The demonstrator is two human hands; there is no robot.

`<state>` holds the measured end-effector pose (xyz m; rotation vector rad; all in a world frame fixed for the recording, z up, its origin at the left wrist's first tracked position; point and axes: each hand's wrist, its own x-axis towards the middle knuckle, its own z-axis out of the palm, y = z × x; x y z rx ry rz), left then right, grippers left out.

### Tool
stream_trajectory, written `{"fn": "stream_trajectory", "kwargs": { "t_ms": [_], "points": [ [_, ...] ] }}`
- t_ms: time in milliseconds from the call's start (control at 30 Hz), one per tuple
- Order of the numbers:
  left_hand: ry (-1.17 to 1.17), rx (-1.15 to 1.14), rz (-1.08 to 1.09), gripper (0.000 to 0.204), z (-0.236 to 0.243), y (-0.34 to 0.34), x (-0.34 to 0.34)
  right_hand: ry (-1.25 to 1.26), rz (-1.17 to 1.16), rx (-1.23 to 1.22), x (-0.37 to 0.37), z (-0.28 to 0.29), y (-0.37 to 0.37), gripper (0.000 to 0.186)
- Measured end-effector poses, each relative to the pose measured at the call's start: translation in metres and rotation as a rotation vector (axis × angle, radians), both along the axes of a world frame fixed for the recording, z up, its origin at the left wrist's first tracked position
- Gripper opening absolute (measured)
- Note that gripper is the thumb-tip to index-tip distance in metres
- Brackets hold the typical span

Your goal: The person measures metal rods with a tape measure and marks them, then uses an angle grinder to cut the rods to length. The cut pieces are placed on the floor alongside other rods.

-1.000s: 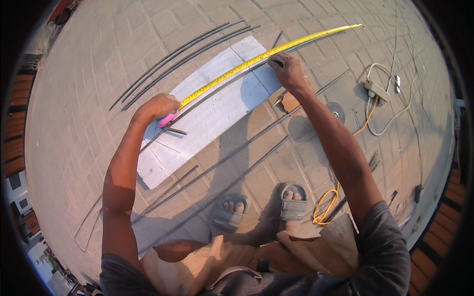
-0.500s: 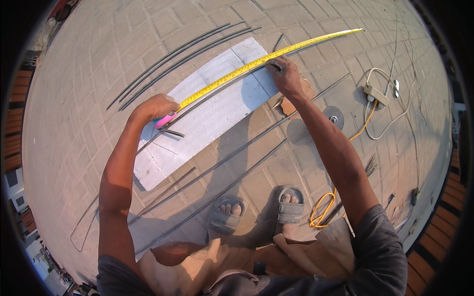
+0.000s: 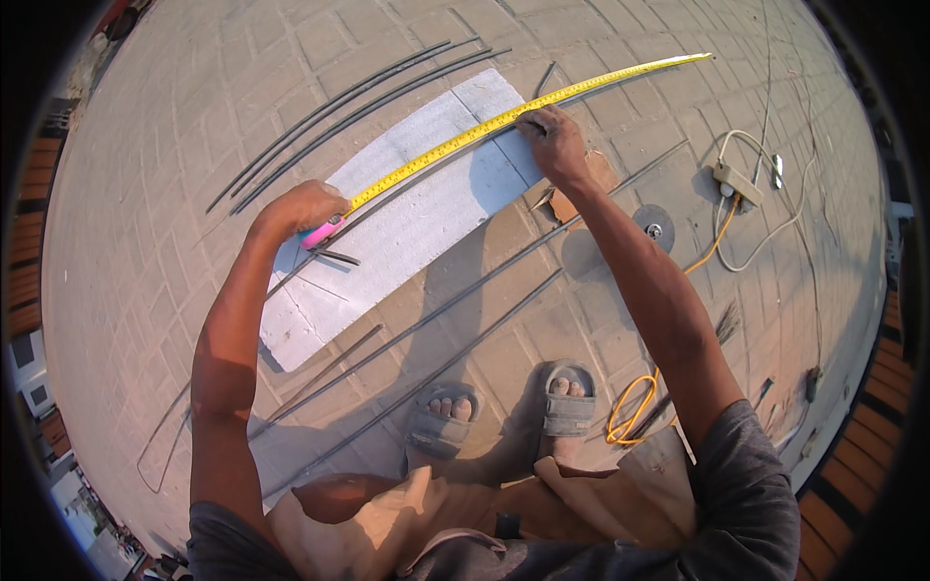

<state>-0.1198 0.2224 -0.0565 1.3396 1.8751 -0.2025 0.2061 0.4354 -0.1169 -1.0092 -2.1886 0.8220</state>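
My left hand (image 3: 304, 206) is closed round a tape measure with a pink and blue case (image 3: 323, 232). Its yellow blade (image 3: 436, 155) runs out to the far right, alongside a thin dark metal rod (image 3: 407, 185). Both cross a pale grey slab (image 3: 387, 250) lying on the paving. At the slab's right part, my right hand (image 3: 556, 141) has thumb and fingers pinched at the blade and the rod; its fingertips are partly hidden, and I take it to grip the blade. A short dark rod piece (image 3: 337, 258) lies on the slab under my left hand.
Several dark rods (image 3: 358, 103) lie beyond the slab, and more long rods (image 3: 465, 293) on the near side. To the right are a cutting disc (image 3: 654, 230), a socket block (image 3: 738, 186) with cables and an orange cord (image 3: 630, 412). My sandalled feet (image 3: 567, 412) stand close by.
Hardly anything differs. Both hands keep their places on the tape and rod; the whole view has shifted by a few pixels.
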Motion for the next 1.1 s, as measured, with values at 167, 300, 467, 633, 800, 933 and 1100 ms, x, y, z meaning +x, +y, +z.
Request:
{"fn": "stream_trajectory", "kwargs": {
  "t_ms": [167, 300, 467, 633, 800, 933, 1100],
  "points": [
    [-0.006, -0.041, 0.119, 0.042, 0.007, 0.003, 0.008, -0.016, 0.004, -0.004, -0.004, 0.002, -0.003, 0.015],
    [-0.003, -0.012, 0.085, 0.042, 0.007, 0.004, 0.009, -0.073, 0.021, 0.129, -0.006, -0.005, 0.000, 0.013],
    [0.028, 0.016, -0.191, 0.039, 0.013, 0.002, 0.008, -0.279, 0.195, 0.356, -0.008, 0.004, 0.006, 0.011],
    [-0.030, -0.016, 0.013, 0.040, 0.014, 0.005, 0.012, -0.404, 0.183, 0.393, -0.012, 0.006, 0.003, 0.010],
    [-0.004, -0.050, 0.172, 0.041, 0.003, -0.004, 0.006, -0.521, 0.329, 0.543, -0.016, 0.021, -0.001, 0.008],
    [0.008, -0.011, 0.013, 0.042, 0.005, 0.003, 0.008, -0.563, 0.349, 0.553, -0.008, 0.020, 0.006, 0.009],
    [0.036, -0.015, 0.004, 0.039, -0.006, 0.002, -0.002, -0.579, 0.369, 0.503, -0.007, 0.028, 0.004, 0.009]
  ]
}}
